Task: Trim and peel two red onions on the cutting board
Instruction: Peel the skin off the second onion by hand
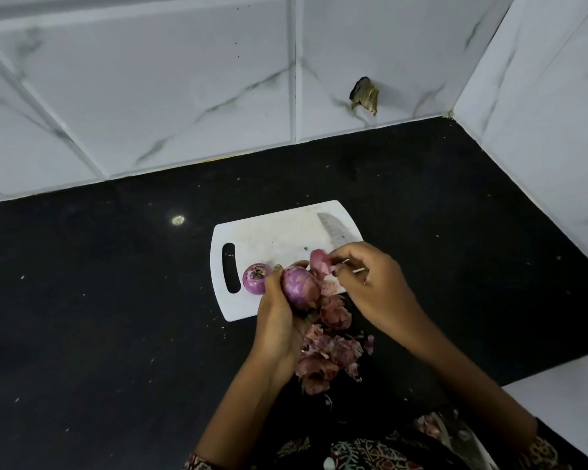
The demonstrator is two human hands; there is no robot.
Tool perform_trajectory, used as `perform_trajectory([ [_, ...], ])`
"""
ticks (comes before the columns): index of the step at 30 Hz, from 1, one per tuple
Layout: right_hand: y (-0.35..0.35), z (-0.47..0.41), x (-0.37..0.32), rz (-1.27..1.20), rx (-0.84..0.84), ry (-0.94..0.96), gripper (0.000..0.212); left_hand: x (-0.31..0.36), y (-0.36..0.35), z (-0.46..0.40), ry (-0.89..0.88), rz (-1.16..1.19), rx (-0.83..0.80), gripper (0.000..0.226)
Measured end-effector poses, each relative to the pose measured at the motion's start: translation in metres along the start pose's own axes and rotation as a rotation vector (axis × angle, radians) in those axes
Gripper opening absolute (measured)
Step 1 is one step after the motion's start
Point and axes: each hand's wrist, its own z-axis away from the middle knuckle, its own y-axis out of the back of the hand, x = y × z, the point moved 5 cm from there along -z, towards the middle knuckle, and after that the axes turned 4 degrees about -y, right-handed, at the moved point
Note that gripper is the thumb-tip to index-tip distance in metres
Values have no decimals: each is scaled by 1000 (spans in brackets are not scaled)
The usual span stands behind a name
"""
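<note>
Onion (299, 286) in left hand (279, 313), right hand (370, 283) pinching skin (319, 261)

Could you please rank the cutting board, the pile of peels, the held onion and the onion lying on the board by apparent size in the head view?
1. cutting board
2. pile of peels
3. held onion, nearer the camera, so unsure
4. onion lying on the board, partly hidden
</note>
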Motion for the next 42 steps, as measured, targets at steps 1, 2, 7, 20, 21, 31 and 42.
perform_trajectory([
  [1, -2, 5, -7, -58, -20, 16, 12, 0, 0, 0, 9, 0, 0, 44],
  [2, -4, 10, -12, -87, -39, 38, 12, 1, 0, 2, 15, -4, -7, 47],
  [7, -18, 21, -17, 102, -103, 114, 30, 4, -5, 5, -7, -26, -48, 53],
  [20, 9, -11, 8, 14, 36, -84, 14, 3, 1, 3, 29, -18, -10, 43],
  [21, 7, -11, 7, 94, 5, -53, 21, 1, 1, 3, 38, -12, -9, 43],
  [31, -19, 21, -17, 116, -32, 95, 37, 1, -3, 4, 10, -44, -20, 53],
  [42, -18, 11, -21, 86, -120, 34, 30, 6, -3, 4, -118, -174, 45, 70],
])
